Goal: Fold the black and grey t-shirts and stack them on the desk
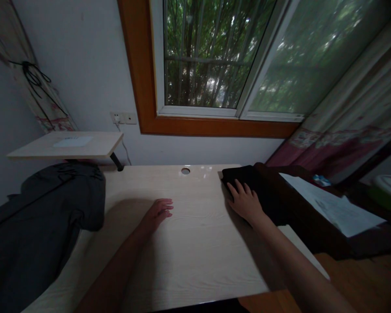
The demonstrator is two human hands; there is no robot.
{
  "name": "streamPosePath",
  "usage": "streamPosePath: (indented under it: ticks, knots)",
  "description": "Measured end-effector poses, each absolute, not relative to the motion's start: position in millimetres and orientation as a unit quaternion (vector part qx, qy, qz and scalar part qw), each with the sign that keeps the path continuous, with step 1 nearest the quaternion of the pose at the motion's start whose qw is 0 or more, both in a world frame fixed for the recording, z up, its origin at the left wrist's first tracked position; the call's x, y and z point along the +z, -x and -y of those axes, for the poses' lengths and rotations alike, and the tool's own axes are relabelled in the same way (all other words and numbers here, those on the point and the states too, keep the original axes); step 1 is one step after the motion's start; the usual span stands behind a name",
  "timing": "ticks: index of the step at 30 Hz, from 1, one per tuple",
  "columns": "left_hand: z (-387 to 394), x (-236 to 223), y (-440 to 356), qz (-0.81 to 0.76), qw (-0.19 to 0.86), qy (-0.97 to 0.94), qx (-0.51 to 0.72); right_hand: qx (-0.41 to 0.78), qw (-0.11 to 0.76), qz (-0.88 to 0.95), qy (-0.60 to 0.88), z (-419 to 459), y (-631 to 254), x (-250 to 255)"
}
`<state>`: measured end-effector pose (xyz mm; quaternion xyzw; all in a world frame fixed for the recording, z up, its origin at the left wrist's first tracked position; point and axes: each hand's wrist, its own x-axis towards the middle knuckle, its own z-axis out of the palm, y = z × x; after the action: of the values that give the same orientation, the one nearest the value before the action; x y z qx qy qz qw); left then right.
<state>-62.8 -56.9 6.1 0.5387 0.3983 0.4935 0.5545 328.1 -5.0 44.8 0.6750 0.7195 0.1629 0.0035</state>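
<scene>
Note 2 wall outlets left of wood-framed window. Note paper lying on raised shelf, near tied-back curtain.

No text can be read; marks on the small paper and large sheet are too faint.

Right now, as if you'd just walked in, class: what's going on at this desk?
A person's right hand is spread on black cloth at the right side of a pale desk. The left hand is over the desk, fingers slightly curled, holding nothing. Dark grey cloth lies bunched on the left.
</scene>
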Motion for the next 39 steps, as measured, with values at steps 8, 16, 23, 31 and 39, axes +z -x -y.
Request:
streamPosePath:
  ticks: [8,16,23,31,39]
  knots:
    - [56.3,4.7,63.2,-0.404,0.553,-0.55,0.479,0.165,0.014,-0.713,-0.681,-4.4,-324.9,28.8]
    - [57.2,8.1,62.6,-0.428,0.557,-0.545,0.458,0.088,-0.001,-0.708,-0.7,-28.1,-337.8,36.0]
    - [55.4,3.6,62.2,-0.422,0.572,-0.535,0.456,0.091,-0.065,-0.686,-0.719,-53.8,-397.8,38.8]
    - [51.7,-3.1,62.7,-0.413,0.579,-0.534,0.458,0.042,-0.039,-0.659,-0.75,-71.8,-422.9,27.2]
    - [53.7,-1.9,63.4,-0.415,0.568,-0.545,0.456,0.032,-0.052,-0.659,-0.75,-103.0,-422.7,44.0]
